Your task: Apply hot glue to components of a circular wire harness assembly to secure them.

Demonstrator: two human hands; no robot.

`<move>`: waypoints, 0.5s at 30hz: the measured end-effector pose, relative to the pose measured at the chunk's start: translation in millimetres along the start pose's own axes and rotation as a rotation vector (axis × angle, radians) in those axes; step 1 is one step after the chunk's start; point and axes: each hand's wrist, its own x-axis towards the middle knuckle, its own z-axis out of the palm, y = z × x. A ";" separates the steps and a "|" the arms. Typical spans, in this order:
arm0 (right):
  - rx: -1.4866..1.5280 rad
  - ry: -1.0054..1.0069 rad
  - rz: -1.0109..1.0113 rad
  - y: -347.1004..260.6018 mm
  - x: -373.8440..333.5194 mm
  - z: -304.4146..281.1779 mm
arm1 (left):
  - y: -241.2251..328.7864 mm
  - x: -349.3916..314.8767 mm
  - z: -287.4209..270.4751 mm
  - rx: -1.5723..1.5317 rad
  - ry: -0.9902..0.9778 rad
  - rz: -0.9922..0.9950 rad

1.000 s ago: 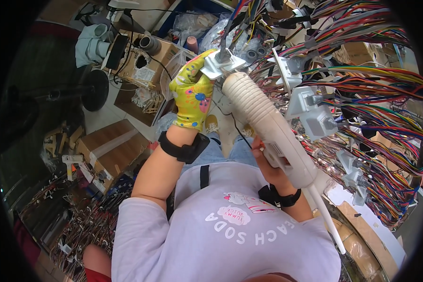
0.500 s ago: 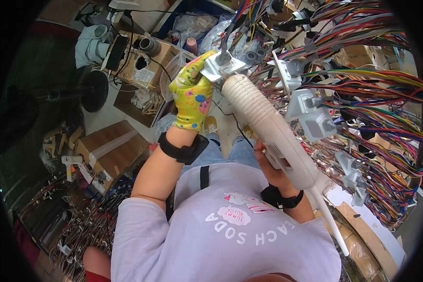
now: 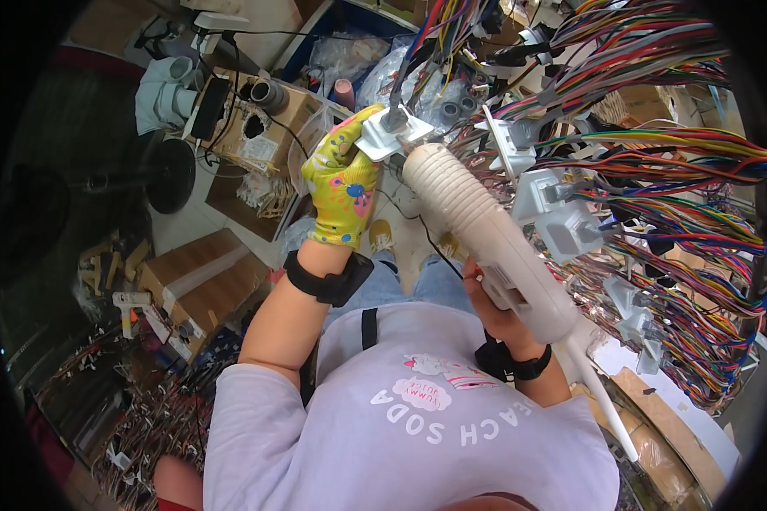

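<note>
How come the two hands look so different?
The left hand wears a yellow glove with coloured spots; the right hand is bare. The left hand is raised and pinches a small white connector on the wires; the right hand sits lower, gripping the white ribbed tool. Both wrists wear black bands.

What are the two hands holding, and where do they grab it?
The gloved left hand pinches a small white connector by its edge. The bare right hand grips the big white tool near its back end.

Right of the right grip (image 3: 494, 294), coloured wire bundles (image 3: 682, 179) and grey connector blocks (image 3: 562, 226) crowd close; left of the gloved left grip (image 3: 345, 183), air stays open above cardboard boxes (image 3: 200, 285).
</note>
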 end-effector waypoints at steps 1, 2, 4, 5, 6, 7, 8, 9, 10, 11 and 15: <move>0.026 0.020 -0.007 -2.0 1.3 0.5 | -0.9 0.0 -0.1 -0.011 -0.001 -0.007; 0.026 0.021 -0.010 -2.7 2.5 -0.6 | -1.9 0.1 -0.2 -0.021 -0.001 -0.015; -0.148 -0.034 -0.079 -2.6 4.4 -3.8 | -3.5 0.5 -1.0 0.007 -0.002 -0.009; -0.150 -0.033 -0.081 -1.8 3.0 -5.4 | -2.8 0.5 -1.1 0.034 -0.003 -0.005; -0.199 -0.050 -0.088 0.0 0.5 -6.6 | -1.7 0.4 -1.0 0.032 -0.003 -0.004; -0.248 -0.068 -0.095 0.7 -0.7 -7.3 | -0.7 0.2 -1.0 0.042 -0.002 -0.015; -0.248 -0.067 -0.095 0.2 0.6 -6.8 | -0.4 -0.1 -1.0 0.054 -0.001 -0.026; -0.169 -0.042 -0.091 -1.0 2.9 -5.8 | -0.5 -0.1 -1.2 0.053 -0.001 -0.025; -0.089 -0.018 -0.086 -1.5 4.2 -5.2 | -0.7 0.0 -1.5 0.030 -0.001 -0.038; -0.088 -0.018 -0.087 -0.6 4.0 -5.9 | -0.6 0.3 -2.2 0.008 0.000 -0.050; -0.176 -0.049 -0.066 2.6 -0.1 -6.0 | 0.2 0.5 -1.7 0.036 0.004 -0.010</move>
